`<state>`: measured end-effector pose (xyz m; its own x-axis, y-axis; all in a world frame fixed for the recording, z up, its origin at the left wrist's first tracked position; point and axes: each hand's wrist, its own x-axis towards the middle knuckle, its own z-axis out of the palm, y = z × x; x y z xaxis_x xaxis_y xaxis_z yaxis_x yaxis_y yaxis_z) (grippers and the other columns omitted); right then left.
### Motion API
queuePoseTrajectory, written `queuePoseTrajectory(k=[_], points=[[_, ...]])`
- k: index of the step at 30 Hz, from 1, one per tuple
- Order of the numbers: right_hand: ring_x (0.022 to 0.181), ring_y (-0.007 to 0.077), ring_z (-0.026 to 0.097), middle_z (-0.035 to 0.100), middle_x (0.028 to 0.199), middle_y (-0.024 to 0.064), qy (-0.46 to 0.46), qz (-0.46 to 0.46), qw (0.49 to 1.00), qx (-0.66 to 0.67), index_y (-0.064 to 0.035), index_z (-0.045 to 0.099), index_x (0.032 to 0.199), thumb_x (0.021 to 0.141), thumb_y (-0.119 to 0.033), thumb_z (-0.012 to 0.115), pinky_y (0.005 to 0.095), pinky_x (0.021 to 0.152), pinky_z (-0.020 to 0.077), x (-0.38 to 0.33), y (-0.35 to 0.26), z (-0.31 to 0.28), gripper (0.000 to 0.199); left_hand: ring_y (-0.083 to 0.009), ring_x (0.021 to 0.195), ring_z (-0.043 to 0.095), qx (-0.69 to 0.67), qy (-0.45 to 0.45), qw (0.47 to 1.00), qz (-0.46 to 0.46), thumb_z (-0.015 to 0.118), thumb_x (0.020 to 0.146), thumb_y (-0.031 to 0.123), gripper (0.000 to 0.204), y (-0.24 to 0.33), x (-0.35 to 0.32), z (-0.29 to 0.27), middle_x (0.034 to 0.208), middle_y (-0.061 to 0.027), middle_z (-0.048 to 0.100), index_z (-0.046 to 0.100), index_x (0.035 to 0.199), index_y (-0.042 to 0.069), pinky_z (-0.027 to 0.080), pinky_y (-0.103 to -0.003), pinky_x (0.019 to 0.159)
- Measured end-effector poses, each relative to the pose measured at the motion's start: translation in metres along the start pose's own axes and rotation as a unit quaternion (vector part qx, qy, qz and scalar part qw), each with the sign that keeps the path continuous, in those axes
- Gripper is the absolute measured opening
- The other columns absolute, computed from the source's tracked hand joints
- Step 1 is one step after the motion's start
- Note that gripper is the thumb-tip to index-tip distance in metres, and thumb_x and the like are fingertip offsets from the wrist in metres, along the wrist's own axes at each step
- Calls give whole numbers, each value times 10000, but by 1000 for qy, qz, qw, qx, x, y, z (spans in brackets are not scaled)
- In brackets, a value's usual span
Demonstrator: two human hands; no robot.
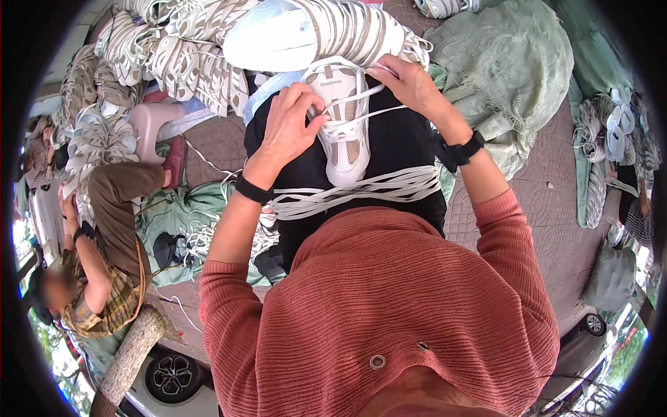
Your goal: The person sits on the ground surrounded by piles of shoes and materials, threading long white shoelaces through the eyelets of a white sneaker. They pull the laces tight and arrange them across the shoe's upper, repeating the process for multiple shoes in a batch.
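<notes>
A white and tan shoe upper (pixel 344 142) lies across my dark-clad lap, its toe towards me. White lace runs in loose loops over its eyelets. My left hand (pixel 290 125) is closed on the left edge of the upper, thumb and fingers curled at the lacing. At the upper's right, my right hand (pixel 411 85) pinches a white shoelace (pixel 379 90) between thumb and fingertips, drawing it out from the upper. A bundle of loose white laces (pixel 361 196) lies across my lap, between the toe and my body.
Stacked shoe uppers (pixel 278 42) stand just beyond my lap, with more piled far left. A grey-green sack (pixel 504 76) bulges at the right. A pink stool (pixel 144 132) is at the left. Another person (pixel 111 292) sits left, near a tree trunk (pixel 132 351).
</notes>
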<state>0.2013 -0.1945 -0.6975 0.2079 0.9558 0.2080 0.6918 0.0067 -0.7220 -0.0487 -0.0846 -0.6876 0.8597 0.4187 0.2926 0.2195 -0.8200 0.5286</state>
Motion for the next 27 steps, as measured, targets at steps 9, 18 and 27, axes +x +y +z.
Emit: queuePoseTrajectory(k=[9,18,27], points=[[771,88,565,617,867,-1,-19,105,977,187,-15,624,1028,950,-71,516,227,712,465,-44,-17,16,144,-277,1017,467,46,-42,998,-18,661,733,41,164,24,7,9,1041,-90,477,561,860,69,328,-401,817],[738,139,657,685,812,68,37,103,965,237,-50,674,988,872,-70,635,276,708,498,-50,-30,20,124,-191,918,566,-444,35,873,-200,513,903,180,179,9,11,-26,910,-67,605,582,872,18,396,-299,887],[702,280,667,673,743,103,-4,63,990,125,-84,675,861,805,-132,669,383,675,514,-56,-14,36,74,-330,724,634,440,-82,834,-324,613,869,362,310,-104,-80,-154,777,-176,645,627,881,53,514,-414,681]])
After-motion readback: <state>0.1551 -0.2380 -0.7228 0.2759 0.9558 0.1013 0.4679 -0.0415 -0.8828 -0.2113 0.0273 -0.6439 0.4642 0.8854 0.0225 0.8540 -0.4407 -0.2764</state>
